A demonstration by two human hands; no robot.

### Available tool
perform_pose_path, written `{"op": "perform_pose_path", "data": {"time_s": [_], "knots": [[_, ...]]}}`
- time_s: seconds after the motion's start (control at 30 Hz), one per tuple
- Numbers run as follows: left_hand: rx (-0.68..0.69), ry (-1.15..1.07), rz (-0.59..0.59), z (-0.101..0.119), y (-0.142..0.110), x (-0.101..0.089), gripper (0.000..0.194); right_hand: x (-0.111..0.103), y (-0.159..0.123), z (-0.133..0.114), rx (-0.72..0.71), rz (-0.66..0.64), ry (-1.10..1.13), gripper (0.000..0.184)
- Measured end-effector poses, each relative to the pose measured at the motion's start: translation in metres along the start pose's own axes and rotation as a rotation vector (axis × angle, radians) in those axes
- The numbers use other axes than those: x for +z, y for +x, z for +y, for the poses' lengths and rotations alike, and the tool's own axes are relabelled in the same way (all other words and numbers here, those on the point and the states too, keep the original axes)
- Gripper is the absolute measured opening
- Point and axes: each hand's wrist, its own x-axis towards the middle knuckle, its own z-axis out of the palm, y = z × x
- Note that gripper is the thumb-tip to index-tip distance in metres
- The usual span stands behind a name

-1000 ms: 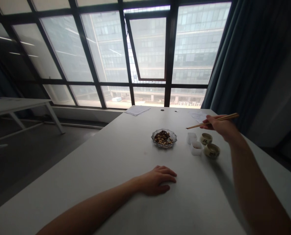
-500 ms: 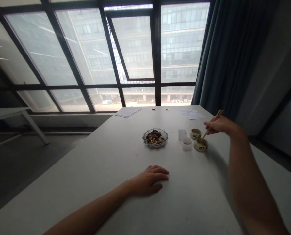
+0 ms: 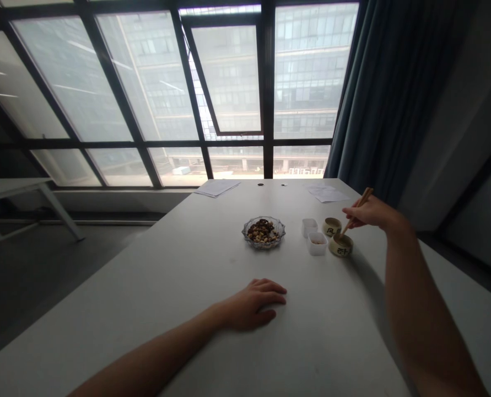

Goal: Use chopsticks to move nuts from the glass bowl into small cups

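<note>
My right hand (image 3: 367, 213) holds a pair of wooden chopsticks (image 3: 356, 215), and their tips dip into the nearer of two small cream ceramic bowls (image 3: 340, 245) with dark characters. The other bowl (image 3: 332, 226) stands just behind it. Beside them are two small clear plastic cups (image 3: 309, 227) (image 3: 317, 243), the nearer with a little food inside. To their left, a cut-glass dish (image 3: 263, 232) holds mixed nuts. My left hand (image 3: 253, 305) lies flat on the white table (image 3: 187, 264), holding nothing, in front of the dish.
Loose sheets of paper (image 3: 216, 188) (image 3: 327, 193) lie at the table's far end, below a large gridded window (image 3: 228, 94). A dark blue curtain (image 3: 377, 94) hangs at the right. Another white table (image 3: 9, 187) stands on the floor to the left.
My right hand has come down and the chopsticks have swung from level to steep, their tips now in the nearer bowl. My left hand stays in place on the table.
</note>
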Motion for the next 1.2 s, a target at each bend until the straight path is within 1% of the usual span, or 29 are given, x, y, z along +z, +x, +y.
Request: {"op": "perform_pose_path", "data": {"time_s": [0.1, 0.2, 0.27, 0.33, 0.4, 0.47, 0.53, 0.6, 0.67, 0.73, 0.8, 0.9, 1.0, 1.2], "knots": [[0.0, 0.002, -0.001, 0.0, 0.0, 0.0, 0.039, -0.004, -0.003, -0.003, 0.0, 0.03, -0.04, 0.021], [0.005, 0.002, 0.002, -0.001, 0.0, 0.001, 0.039, -0.002, -0.004, -0.006, -0.112, 0.121, 0.011, 0.02], [0.006, 0.004, 0.003, -0.001, 0.0, 0.001, 0.039, 0.005, -0.005, -0.011, -0.182, 0.174, 0.08, 0.018], [0.006, 0.006, 0.003, -0.001, 0.0, 0.002, 0.039, 0.018, -0.006, -0.018, -0.233, 0.212, 0.166, 0.016], [0.008, 0.007, 0.005, -0.001, 0.0, 0.001, 0.038, 0.038, -0.008, -0.027, -0.256, 0.191, 0.256, 0.016], [0.008, 0.007, 0.005, -0.001, 0.0, 0.001, 0.037, 0.063, -0.011, -0.033, -0.254, 0.1, 0.336, 0.018], [0.006, 0.007, 0.002, -0.001, 0.0, 0.001, 0.038, 0.091, -0.012, -0.034, -0.254, -0.017, 0.38, 0.021], [0.004, 0.006, 0.001, 0.0, 0.0, 0.001, 0.038, 0.118, -0.01, -0.027, -0.276, -0.086, 0.367, 0.025], [0.004, 0.005, 0.006, 0.0, 0.001, 0.001, 0.039, 0.141, -0.005, -0.016, -0.301, -0.127, 0.342, 0.029], [0.009, 0.002, 0.009, 0.0, 0.001, 0.001, 0.039, 0.159, 0.002, -0.002, -0.318, -0.132, 0.328, 0.035], [0.014, -0.002, 0.007, 0.0, 0.001, 0.002, 0.039, 0.172, 0.009, 0.01, -0.349, -0.131, 0.301, 0.043], [0.015, -0.002, 0.007, -0.001, 0.0, 0.003, 0.039, 0.183, 0.015, 0.023, -0.401, -0.13, 0.268, 0.051], [0.015, 0.003, 0.02, -0.002, 0.0, 0.005, 0.039, 0.19, 0.016, 0.031, -0.43, -0.127, 0.258, 0.055], [0.015, 0.003, 0.02, -0.002, 0.0, 0.004, 0.039, 0.2, 0.018, 0.041, -0.416, -0.144, 0.294, 0.057]]}}
